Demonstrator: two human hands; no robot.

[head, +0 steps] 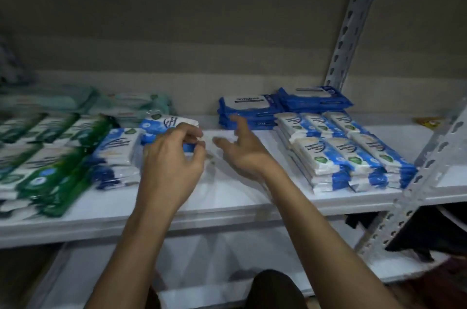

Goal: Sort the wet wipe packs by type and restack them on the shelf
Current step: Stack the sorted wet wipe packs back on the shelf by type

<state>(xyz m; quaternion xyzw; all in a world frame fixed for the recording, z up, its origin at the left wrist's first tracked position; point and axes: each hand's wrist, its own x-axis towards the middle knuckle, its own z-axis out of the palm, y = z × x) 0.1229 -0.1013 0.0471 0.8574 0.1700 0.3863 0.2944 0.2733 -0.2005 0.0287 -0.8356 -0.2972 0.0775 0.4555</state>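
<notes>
Left hand (171,157) pinches blue-white pack (168,123) on small pile. Right hand (242,149) just beside, fingers spread, holds nothing. Matching blue-white stacks (346,149) further right; green packs (50,157) left. Advice: support pack with both hands, align edges on matching stack.

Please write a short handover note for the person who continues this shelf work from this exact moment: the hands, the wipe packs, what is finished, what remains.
Left hand: fingers curled on the small blue-and-white pack at mid-shelf.
Right hand: open, holding nothing, above the bare white shelf.
Done, as it looks: blue-and-white packs stacked in rows on the right; dark blue packs stacked behind them; green packs grouped on the left, pale green packs behind.
Left: place the held pack with its type; the blue packs beside the green ones lie unevenly and probably need restacking. The left side is blurred, so check it.
</notes>
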